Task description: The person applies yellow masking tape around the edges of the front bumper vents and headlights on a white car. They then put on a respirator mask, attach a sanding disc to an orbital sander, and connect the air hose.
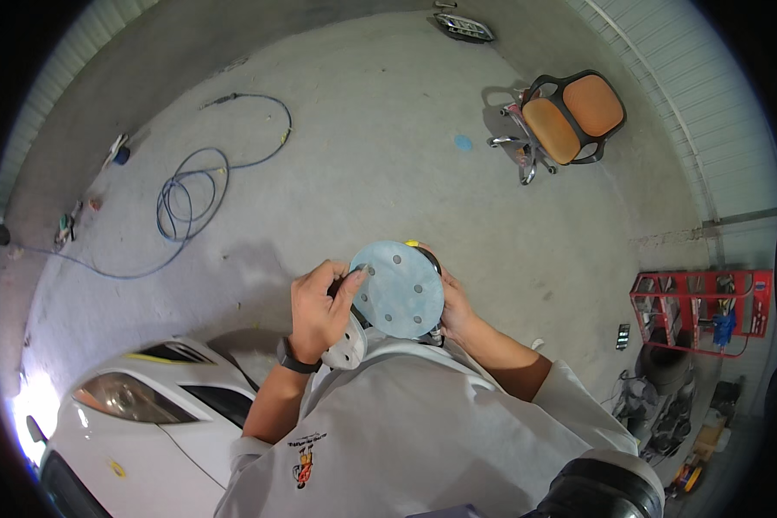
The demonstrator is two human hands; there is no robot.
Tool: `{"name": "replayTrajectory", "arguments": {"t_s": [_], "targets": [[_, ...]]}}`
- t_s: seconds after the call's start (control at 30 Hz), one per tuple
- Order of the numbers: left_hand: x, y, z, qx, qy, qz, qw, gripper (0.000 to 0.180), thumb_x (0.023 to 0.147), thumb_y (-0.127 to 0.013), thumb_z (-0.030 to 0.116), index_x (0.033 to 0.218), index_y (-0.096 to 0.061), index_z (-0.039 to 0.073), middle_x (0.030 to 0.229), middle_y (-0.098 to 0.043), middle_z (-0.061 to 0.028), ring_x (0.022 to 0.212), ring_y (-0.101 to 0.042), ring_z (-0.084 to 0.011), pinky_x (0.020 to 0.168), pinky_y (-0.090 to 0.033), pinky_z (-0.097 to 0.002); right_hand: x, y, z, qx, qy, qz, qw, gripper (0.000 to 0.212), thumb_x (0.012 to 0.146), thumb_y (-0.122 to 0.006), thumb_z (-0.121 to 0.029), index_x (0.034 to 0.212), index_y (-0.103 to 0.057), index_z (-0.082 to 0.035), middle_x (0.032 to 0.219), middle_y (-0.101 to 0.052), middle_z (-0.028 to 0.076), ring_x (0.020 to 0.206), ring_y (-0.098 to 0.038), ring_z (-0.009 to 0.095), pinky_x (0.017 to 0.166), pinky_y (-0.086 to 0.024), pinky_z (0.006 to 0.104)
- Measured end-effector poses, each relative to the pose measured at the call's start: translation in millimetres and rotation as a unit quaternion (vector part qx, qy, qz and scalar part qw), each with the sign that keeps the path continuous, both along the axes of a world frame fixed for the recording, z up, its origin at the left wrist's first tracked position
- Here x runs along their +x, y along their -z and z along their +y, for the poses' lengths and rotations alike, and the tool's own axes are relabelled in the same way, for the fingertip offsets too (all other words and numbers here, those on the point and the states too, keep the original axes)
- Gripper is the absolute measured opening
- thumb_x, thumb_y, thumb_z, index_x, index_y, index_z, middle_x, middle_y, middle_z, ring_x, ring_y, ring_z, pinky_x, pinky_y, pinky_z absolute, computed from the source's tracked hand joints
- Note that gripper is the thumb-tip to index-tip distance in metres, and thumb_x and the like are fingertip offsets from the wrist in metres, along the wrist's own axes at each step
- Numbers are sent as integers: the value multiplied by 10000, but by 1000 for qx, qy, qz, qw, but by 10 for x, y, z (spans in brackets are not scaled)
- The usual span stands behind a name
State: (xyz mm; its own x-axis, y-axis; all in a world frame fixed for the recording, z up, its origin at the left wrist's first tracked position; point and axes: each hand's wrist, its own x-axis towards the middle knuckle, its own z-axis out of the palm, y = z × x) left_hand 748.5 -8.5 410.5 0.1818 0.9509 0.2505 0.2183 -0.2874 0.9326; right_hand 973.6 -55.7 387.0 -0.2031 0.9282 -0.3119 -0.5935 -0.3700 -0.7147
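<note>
In front of my chest is a round, light-blue sanding disc (390, 298) with several holes, its face turned up. Its left edge is pinched between the thumb and fingers of my left hand (318, 304). Below that hand, a whitish disc with holes (347, 347) hangs against my shirt; whether my fingers hold it too I cannot tell. My right hand (456, 309) is wrapped round a sander from the right side. Only a black and yellow edge of the sander (425, 250) shows past the disc, and most of its body and the right fingers are hidden.
The front of a white car (147, 432) stands at the lower left. A blue air hose (181, 194) lies coiled on the concrete floor. An orange office chair (570, 121) stands at the far right, with a blue disc (464, 142) beside it. A red tool rack (699, 311) is on the right.
</note>
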Motion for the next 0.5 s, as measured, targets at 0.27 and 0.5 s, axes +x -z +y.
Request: {"name": "replayTrajectory", "arguments": {"t_s": [0.27,0.5], "targets": [[-466,192,1323,22,-63,68,995,77,953,-695,34,923,-634,-1,707,-624,-130,551,-549,-205,555,-450,-292,-501,324,1698,12,-29,70,997,476,1080,-589,-228,1517,-431,-126,1301,-606,64,1151,-605,148,978,-514,302],[-772,124,2675,-100,-122,126,979,192,1013,-619,106,1137,-533,-13,642,-544,-85,530,-426,-134,513,-351,-308,-872,451,3440,-73,-157,38,984,543,1095,-547,-197,1587,-337,-110,1389,-561,47,1253,-531,130,1066,-440,301]]}}
